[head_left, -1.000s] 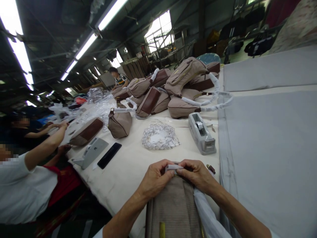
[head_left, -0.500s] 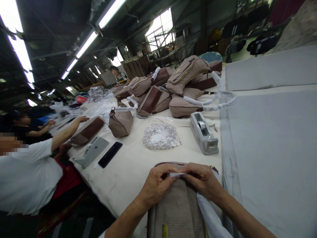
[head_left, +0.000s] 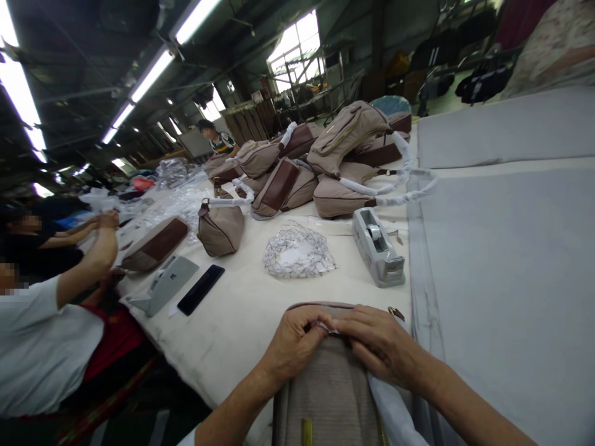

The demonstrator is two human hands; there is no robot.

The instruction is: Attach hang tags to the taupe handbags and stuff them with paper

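A taupe handbag [head_left: 332, 387] lies in front of me at the table's near edge, partly under my hands. At its top, a small white slip [head_left: 331, 329] sits between my fingers, mostly covered by them; it looks like paper or tissue. My left hand [head_left: 295, 347] pinches the slip from the left with thumb and forefinger. From the right, my right hand [head_left: 383, 344] has its fingers closed over the slip's other side, touching the left fingertips. A white-wrapped strap [head_left: 395, 409] runs down the bag's right side. Yellow tape or metal [head_left: 307, 432] shows low on the front.
Ahead are a bag of white slips [head_left: 300, 251], a grey tape dispenser [head_left: 379, 248] and a pile of handbags [head_left: 348, 148]. To the left lie a black phone [head_left: 201, 290] and another dispenser [head_left: 170, 282]. A co-worker in white [head_left: 41, 347] sits at the left edge.
The white slip, stretched between my fingertips before, is now mostly hidden. My right fingers have moved left over it. The co-worker's arm on the left has drawn back and up.
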